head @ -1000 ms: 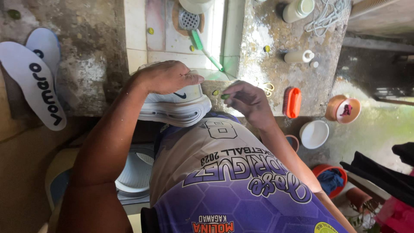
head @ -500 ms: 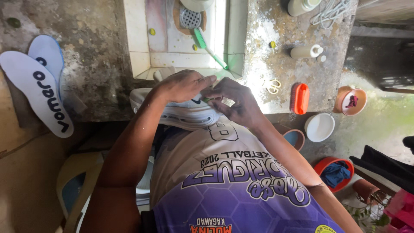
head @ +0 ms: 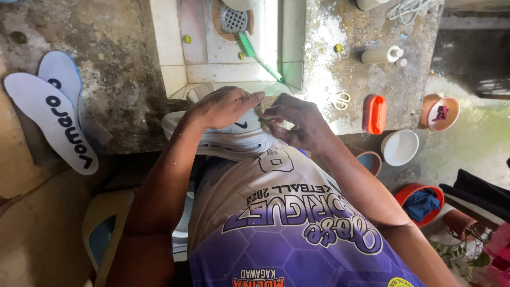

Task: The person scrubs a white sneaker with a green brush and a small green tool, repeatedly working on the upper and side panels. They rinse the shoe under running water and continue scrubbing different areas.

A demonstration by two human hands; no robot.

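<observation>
With the left hand [head: 223,108] clamped over the white shoe [head: 234,139], the right hand [head: 297,123] should pinch its small greenish piece [head: 264,120] firmly.

Garment: sleeveless sports jersey [head: 287,223], 1 piece.
Upper panel: white-grey, fading downward into purple.
Lower panel: purple with faint hexagon pattern.
Markings: outlined numeral, white-edged lettering, small red print near hem.
Arms: bare; no sleeves, watch or rings visible.
</observation>
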